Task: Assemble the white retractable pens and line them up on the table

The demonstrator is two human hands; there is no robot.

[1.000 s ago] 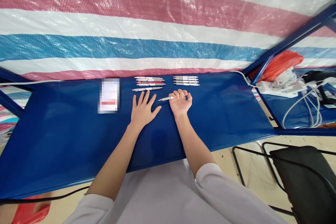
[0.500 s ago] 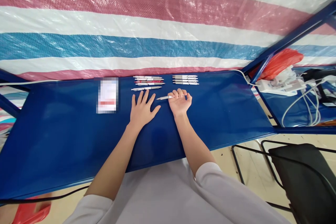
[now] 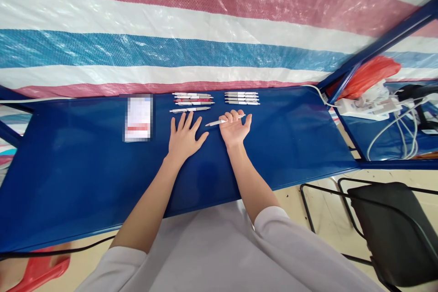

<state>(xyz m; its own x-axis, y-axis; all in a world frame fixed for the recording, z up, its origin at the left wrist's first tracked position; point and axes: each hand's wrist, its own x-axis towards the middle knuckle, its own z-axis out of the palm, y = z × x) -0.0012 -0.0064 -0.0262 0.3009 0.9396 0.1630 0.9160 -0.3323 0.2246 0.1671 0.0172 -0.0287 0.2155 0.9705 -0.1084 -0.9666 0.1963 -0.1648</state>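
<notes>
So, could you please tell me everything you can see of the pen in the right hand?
The pen is slim, white or pale grey, looks like plastic, with a darker pointed tip at its left end. It lies nearly level, tip slightly lower, across the upturned fingers of the right hand, which is opened out rather than clenched. The tip juts out toward the left hand, not touching it. It sits over the blue table.
</notes>
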